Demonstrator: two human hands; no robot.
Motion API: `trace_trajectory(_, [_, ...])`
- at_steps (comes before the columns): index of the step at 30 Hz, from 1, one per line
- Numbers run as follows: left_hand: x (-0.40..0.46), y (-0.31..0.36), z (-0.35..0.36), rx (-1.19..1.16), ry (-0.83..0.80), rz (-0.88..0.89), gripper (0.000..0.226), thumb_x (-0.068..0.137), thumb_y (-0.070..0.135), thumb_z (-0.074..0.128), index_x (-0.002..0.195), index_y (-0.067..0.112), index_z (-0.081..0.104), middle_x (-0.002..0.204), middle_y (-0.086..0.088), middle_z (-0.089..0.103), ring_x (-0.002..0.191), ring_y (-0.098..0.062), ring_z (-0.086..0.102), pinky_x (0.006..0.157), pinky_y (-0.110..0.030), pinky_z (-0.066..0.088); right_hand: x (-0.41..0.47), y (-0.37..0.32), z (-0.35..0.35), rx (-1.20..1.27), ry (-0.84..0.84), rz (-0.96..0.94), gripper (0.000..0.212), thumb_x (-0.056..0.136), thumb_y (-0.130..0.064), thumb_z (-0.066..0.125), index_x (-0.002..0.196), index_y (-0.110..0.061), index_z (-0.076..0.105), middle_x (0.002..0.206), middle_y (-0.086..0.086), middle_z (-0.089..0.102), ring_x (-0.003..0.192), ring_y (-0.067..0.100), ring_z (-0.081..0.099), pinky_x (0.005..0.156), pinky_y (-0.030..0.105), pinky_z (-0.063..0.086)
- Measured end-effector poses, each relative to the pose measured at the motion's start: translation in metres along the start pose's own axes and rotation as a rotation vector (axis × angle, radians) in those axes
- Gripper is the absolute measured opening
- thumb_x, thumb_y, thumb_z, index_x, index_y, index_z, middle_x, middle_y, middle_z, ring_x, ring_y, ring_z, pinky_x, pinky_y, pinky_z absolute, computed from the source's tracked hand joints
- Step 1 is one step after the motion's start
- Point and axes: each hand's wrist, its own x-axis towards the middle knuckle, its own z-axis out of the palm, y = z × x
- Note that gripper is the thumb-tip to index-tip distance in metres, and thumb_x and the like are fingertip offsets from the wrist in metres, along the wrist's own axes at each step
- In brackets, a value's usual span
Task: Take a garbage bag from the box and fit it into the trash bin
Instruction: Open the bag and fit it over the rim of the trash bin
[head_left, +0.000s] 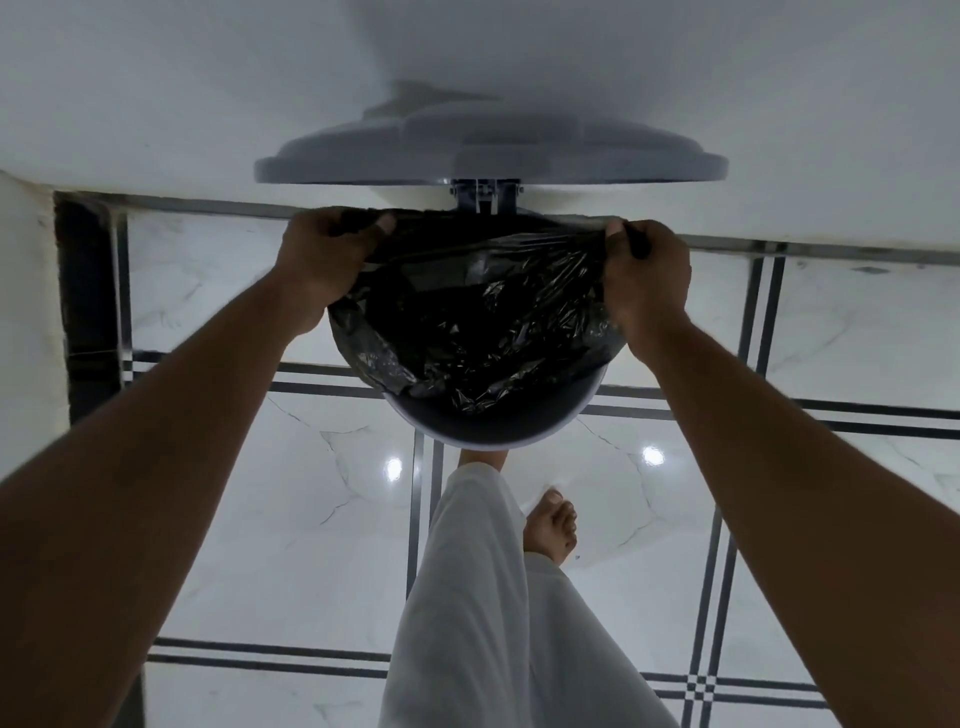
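A round grey trash bin (493, 431) stands on the floor against a white wall, its lid (488, 156) swung up and open behind it. A crinkled black garbage bag (467, 322) fills the bin's mouth. My left hand (322, 260) grips the bag's edge at the far left of the rim. My right hand (644, 270) pinches the bag's edge at the far right. The bag is stretched between both hands across the back of the rim. At the front, the bin's grey rim is bare. The box is out of view.
The floor is glossy white marble tile (291, 519) with dark stripes. My leg in white trousers (493, 597) and a bare foot (550, 525) stand just in front of the bin. A dark vertical gap (85, 301) runs at the left wall.
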Motion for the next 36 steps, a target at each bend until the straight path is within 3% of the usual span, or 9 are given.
trace_trajectory(6, [0.013,0.012,0.012,0.041,0.033,-0.154,0.013,0.095,0.030,0.079,0.085,0.022,0.078,0.073,0.009,0.069,0.056,-0.006,0.063,0.046,-0.013,0.044,0.008,-0.005,0.009,0.073,-0.062,0.127,0.027,0.108,-0.036,0.063,0.097,-0.017,0.078,0.082,-0.008,0.070,0.085,0.017,0.065,0.080,0.029,0.052])
trace_trajectory(12, [0.016,0.013,0.024,0.150,0.048,-0.275,0.014,0.090,0.023,0.070,0.077,0.018,0.065,0.071,0.004,0.058,0.057,-0.011,0.052,0.037,-0.014,0.032,0.001,-0.012,0.016,0.133,-0.111,0.243,0.031,0.091,-0.030,0.066,0.062,-0.020,0.062,0.062,-0.004,0.051,0.067,0.019,0.051,0.066,0.034,0.043])
trace_trajectory(18, [0.021,0.013,0.022,0.134,0.018,-0.277,0.011,0.091,0.026,0.068,0.089,0.017,0.073,0.077,0.004,0.061,0.055,-0.008,0.057,0.040,-0.015,0.039,0.006,-0.020,0.016,0.251,-0.083,0.362,0.021,0.085,-0.027,0.073,0.067,-0.023,0.063,0.069,0.002,0.053,0.066,0.019,0.050,0.063,0.035,0.043])
trace_trajectory(21, [0.019,0.012,0.023,0.154,0.005,-0.328,0.029,0.092,0.030,0.064,0.111,0.012,0.075,0.087,0.002,0.064,0.067,-0.014,0.060,0.051,-0.022,0.043,0.004,-0.017,0.013,0.139,-0.122,0.297,0.020,0.087,-0.027,0.072,0.068,-0.021,0.066,0.068,-0.001,0.056,0.067,0.017,0.052,0.063,0.031,0.043])
trace_trajectory(23, [0.018,0.009,0.026,0.150,0.033,-0.303,0.024,0.092,0.028,0.064,0.110,0.015,0.072,0.089,0.002,0.066,0.074,-0.017,0.063,0.057,-0.025,0.045,0.005,-0.019,0.011,0.087,-0.102,0.261,0.015,0.089,-0.027,0.072,0.083,-0.015,0.077,0.075,-0.010,0.068,0.075,0.013,0.063,0.071,0.027,0.050])
trace_trajectory(26, [0.014,0.009,0.027,0.154,0.108,-0.147,0.026,0.087,0.014,0.059,0.099,0.029,0.076,0.096,0.006,0.075,0.089,-0.020,0.071,0.079,-0.030,0.060,-0.002,-0.035,0.007,0.005,-0.075,0.143,0.021,0.091,-0.018,0.068,0.103,-0.031,0.079,0.090,-0.016,0.072,0.092,0.009,0.070,0.078,0.024,0.050])
trace_trajectory(30, [0.011,0.016,0.029,0.370,0.131,-0.032,0.029,0.083,0.025,0.056,0.075,0.040,0.079,0.104,0.014,0.080,0.119,-0.021,0.069,0.113,-0.046,0.050,-0.007,-0.042,0.009,-0.227,-0.130,-0.093,0.028,0.096,-0.022,0.056,0.087,-0.024,0.082,0.090,-0.006,0.079,0.102,0.025,0.072,0.101,0.040,0.054])
trace_trajectory(33, [0.010,0.021,0.029,0.479,0.138,-0.004,0.025,0.091,0.038,0.056,0.098,0.033,0.079,0.122,0.000,0.078,0.128,-0.036,0.063,0.117,-0.054,0.039,-0.009,-0.046,0.009,-0.318,-0.199,-0.121,0.050,0.104,-0.045,0.052,0.065,-0.013,0.054,0.064,-0.002,0.057,0.080,0.028,0.058,0.094,0.043,0.042])
trace_trajectory(36, [0.013,0.009,0.017,0.513,-0.017,0.008,0.043,0.078,0.055,0.047,0.095,0.030,0.077,0.126,-0.006,0.078,0.123,-0.042,0.066,0.112,-0.057,0.049,-0.012,-0.037,0.009,-0.310,-0.219,-0.098,0.059,0.107,-0.060,0.053,0.066,-0.018,0.049,0.067,-0.006,0.056,0.081,0.026,0.059,0.093,0.045,0.042])
